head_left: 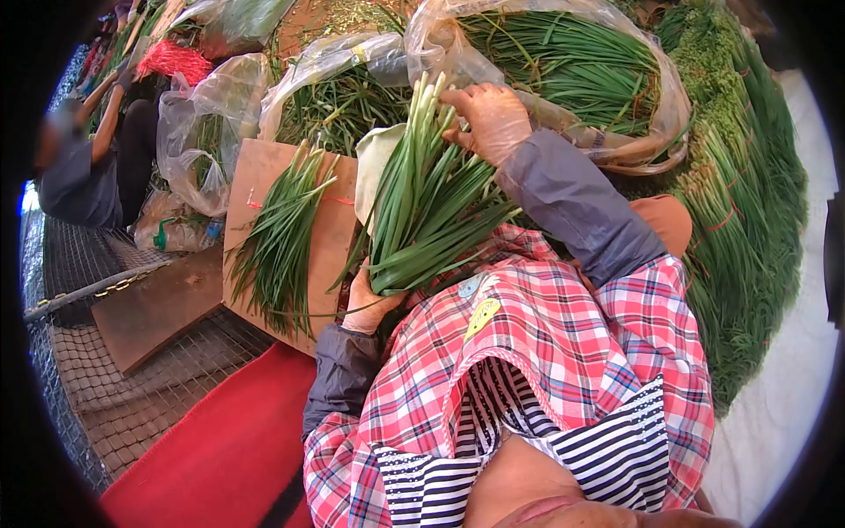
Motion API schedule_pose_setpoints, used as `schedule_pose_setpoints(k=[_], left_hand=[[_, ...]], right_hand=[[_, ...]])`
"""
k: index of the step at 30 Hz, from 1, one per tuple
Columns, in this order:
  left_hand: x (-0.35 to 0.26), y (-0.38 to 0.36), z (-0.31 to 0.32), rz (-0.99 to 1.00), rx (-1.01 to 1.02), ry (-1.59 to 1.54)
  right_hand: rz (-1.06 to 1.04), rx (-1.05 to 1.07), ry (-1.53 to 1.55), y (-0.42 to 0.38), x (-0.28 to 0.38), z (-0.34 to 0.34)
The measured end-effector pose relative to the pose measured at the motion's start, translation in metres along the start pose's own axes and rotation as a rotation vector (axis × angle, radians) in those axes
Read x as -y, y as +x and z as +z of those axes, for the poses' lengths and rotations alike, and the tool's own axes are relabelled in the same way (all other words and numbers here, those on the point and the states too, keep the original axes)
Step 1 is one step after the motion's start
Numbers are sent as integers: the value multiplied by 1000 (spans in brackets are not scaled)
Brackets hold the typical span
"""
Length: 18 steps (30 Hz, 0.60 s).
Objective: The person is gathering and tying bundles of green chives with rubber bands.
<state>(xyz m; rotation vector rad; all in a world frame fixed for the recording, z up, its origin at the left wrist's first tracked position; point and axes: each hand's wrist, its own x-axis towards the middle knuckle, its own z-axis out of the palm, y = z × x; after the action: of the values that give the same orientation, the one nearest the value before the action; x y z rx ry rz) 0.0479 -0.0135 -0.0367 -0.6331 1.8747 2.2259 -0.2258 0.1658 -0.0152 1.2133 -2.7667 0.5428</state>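
A large bunch of garlic chives point(422, 189) stands across my lap, white stem ends up and green leaves fanning down to the right. My left hand point(374, 301), in a thin clear glove, is wrapped round the lower leaves. At the top, my gloved right hand point(495, 121) has its curled fingers and thumb against the pale stems. A smaller bunch of chives point(286, 233) lies on the brown board point(245, 189) to the left. A pale cloth point(377, 167) sits between the board and the held bunch.
Open plastic bags of chives point(563, 66) and loose greens point(343, 110) stand ahead. Tied bundles point(748, 211) are piled along the right. Another brown board point(158, 304) lies on netting at left, near red cloth point(220, 440). A co-worker point(84, 176) sits far left by red ties point(174, 60).
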Motion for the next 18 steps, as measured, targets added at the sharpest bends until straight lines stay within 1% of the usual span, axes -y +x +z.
schedule_pose_setpoints(k=[2, 5, 8, 11, 15, 16, 18], left_hand=[[0, -1, 0, -8, -1, -3], [-4, -2, 4, 8, -13, -18], [-5, -1, 4, 16, -2, 10], [-4, -1, 4, 24, -10, 50], [-8, -5, 11, 39, -42, 65], [-11, -6, 12, 45, -48, 60], [-15, -11, 13, 34, -75, 129]], right_hand=[[44, 117, -109, 7, 5, -11], [-17, 295, -210, 6, 2, -17], [-97, 358, -42, 6, -6, -15], [65, 656, 80, 13, -4, -8], [113, 715, 139, 12, 7, -13], [125, 632, 141, 8, 14, -6], [41, 556, -9, 7, 37, -16]])
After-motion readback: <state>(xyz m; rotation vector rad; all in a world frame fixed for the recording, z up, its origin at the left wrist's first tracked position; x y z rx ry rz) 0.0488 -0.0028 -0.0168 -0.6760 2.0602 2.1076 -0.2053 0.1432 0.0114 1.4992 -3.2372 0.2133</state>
